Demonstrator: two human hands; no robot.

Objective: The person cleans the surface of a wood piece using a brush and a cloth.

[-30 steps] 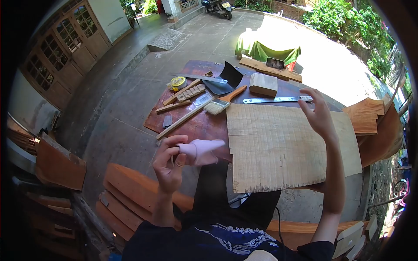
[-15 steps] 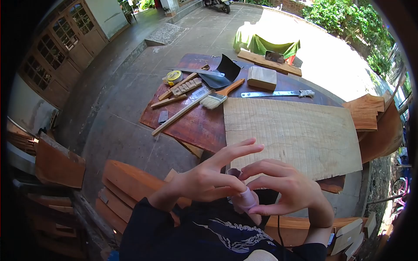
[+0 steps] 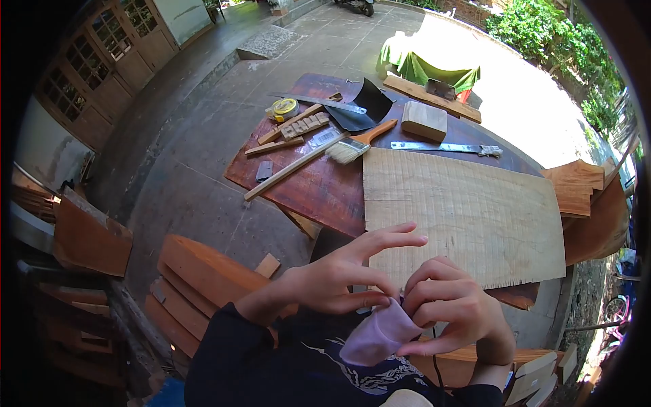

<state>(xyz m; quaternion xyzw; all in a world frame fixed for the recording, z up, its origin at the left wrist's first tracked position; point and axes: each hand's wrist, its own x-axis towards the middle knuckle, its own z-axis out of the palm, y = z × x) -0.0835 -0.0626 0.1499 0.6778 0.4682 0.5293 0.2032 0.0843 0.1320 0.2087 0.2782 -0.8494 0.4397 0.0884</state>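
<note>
A soft-looking pale purple sheet (image 3: 383, 332), curled and folded over on itself, is held up in front of my chest. My left hand (image 3: 342, 275) pinches its upper edge between thumb and a finger, while the other fingers stretch out over the board. My right hand (image 3: 451, 308) grips the sheet's right side with bent fingers, thumb underneath. Just beyond both hands lies a wide pale wooden board (image 3: 468, 210) on the dark red-brown table (image 3: 305, 197).
On the table lie a paintbrush (image 3: 359, 142), a tape measure (image 3: 285, 108), a wooden block (image 3: 424, 122), a metal ruler (image 3: 444, 147), a handsaw-like blade (image 3: 325, 102), a curved black sheet (image 3: 366, 108) and several wood strips. Shaped wooden pieces (image 3: 196, 271) stand at my left.
The purple sheet, earlier curled into a narrow roll, now spreads wider and hangs lower toward my chest. My hands have shifted slightly right, and the camera view has turned a little.
</note>
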